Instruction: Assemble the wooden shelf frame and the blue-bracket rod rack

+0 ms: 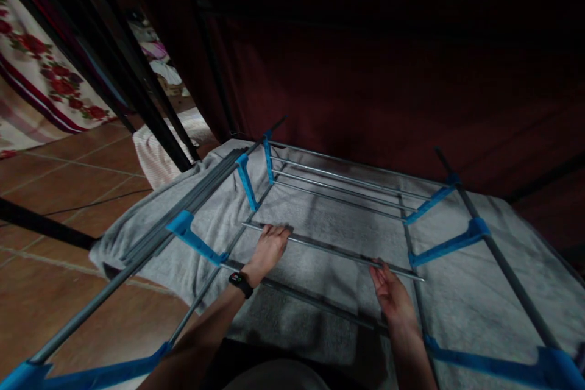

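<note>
A thin grey metal tube [329, 248] runs crosswise between my hands, above a rack frame of grey tubes and blue plastic brackets. My left hand [270, 246], with a black watch at the wrist, is closed over the tube near its left end. Near the other end, my right hand [389, 294] pinches the tube from below with its fingers. The tube's ends lie close to the side poles and look loose. Left of it is a blue bracket [196, 240]; right of it, another blue bracket [450, 242]. Several crossbars [347, 180] span the frame's far part.
Grey blanket [338, 219] lies under the frame. A bundle of spare grey tubes [187, 201] rests along the left side. Dark red curtain [365, 91] hangs behind, with black posts [150, 97] at left. Tiled floor [82, 189] and a floral cloth [50, 73] are further left.
</note>
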`<state>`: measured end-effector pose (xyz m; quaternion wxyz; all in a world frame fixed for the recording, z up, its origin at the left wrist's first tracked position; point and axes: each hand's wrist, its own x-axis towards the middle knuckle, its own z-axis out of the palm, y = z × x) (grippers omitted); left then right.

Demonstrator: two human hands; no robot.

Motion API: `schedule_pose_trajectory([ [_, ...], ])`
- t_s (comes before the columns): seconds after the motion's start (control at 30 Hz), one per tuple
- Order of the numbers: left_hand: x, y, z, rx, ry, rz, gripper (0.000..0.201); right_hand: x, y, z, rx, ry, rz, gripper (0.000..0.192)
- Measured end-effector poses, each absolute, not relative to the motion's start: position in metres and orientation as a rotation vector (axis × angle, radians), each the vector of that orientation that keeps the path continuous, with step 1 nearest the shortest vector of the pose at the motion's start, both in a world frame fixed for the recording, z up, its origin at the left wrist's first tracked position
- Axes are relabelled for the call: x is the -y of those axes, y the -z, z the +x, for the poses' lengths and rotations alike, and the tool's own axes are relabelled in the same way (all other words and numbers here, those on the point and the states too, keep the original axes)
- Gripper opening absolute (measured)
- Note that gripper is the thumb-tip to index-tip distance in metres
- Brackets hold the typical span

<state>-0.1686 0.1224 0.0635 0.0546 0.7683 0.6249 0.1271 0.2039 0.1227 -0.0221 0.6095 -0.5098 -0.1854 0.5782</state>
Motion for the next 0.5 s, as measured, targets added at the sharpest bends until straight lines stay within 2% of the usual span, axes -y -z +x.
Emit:
schedule_pose_trajectory([
  [0.3, -0.131, -0.064, -0.143, -1.786, -0.396, 2.414, 0.047, -0.121, 0.013, 0.179, 0.362, -1.481, -1.094, 0.022],
  [0.5, -0.139, -0.061, -0.154, -1.913, -0.444, 2.341, 0.043, -0.124, 0.02, 0.179, 0.442, -1.392, -1.13, 0.024],
])
